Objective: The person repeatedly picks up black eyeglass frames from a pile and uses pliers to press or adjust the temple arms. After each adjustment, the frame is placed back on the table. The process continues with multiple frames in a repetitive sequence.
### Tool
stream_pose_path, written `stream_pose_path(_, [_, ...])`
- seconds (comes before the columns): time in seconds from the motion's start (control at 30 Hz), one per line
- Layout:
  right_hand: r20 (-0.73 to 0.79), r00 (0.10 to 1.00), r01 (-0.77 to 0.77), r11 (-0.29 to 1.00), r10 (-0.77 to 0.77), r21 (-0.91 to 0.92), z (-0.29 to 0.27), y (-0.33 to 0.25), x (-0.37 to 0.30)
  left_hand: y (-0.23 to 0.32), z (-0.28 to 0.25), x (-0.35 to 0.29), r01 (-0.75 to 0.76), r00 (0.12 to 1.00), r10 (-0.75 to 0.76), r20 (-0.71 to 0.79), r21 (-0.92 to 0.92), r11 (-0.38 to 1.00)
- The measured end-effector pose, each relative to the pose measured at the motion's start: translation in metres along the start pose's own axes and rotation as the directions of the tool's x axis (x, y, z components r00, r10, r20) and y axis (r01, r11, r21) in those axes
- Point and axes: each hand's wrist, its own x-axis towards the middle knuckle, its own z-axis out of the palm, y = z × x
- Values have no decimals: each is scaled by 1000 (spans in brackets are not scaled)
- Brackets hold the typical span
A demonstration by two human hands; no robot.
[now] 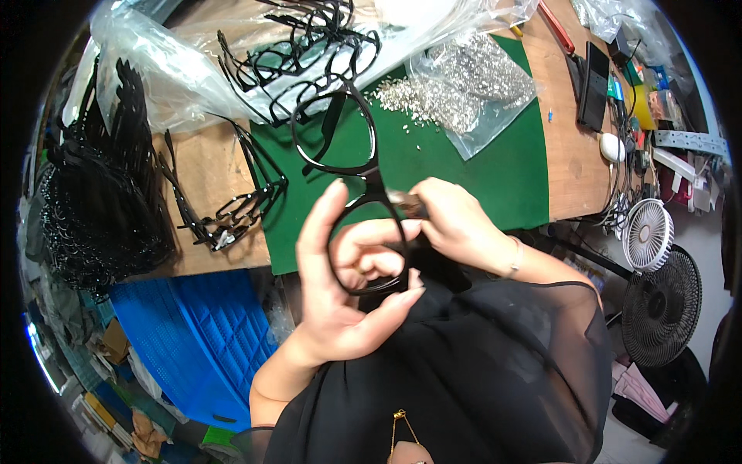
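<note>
My left hand (332, 305) grips a black glasses frame (373, 176) by its nearer rim, fingers curled behind and through the opening. The frame is tilted up above the green mat (495, 185), its other rim pointing away from me. Close beside the bridge, my right hand (460, 224) is closed on a small dark piece with a shiny end; its kind is hard to make out. Beyond the hands lies a heap of tiny silvery parts (406, 100), spilling from a clear bag (483, 89). More black frames (239, 205) rest left of the mat.
Many black frames hang or lie piled at the left (100, 209), with others on plastic wrap (301, 54) at the back. A phone (593, 85), cables and a white fan (648, 234) are at the right. Blue plastic crates (193, 340) stand below the table's left edge.
</note>
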Motion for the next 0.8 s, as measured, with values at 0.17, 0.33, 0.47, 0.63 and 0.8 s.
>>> stream_pose_path(0.17, [93,949,-264,603,300,752,-50,-42,-22,-20,18,10,-4,997,28,-66,335,942])
stream_pose_path(0.33, [-20,964,-167,657,266,735,-49,-45,-28,-22,37,16,-8,989,77,-129,466,885])
stream_pose_path(0.47, [71,925,-215,360,372,908,-44,-51,-27,-26,39,15,-16,986,92,-137,474,881])
stream_pose_path(0.63, [364,890,-427,222,276,876,-54,-47,-18,-20,32,13,47,991,-1,-137,336,941])
stream_pose_path(0.8, [422,901,-428,362,99,828,-65,-50,-14,0,19,10,163,983,-156,-94,67,984])
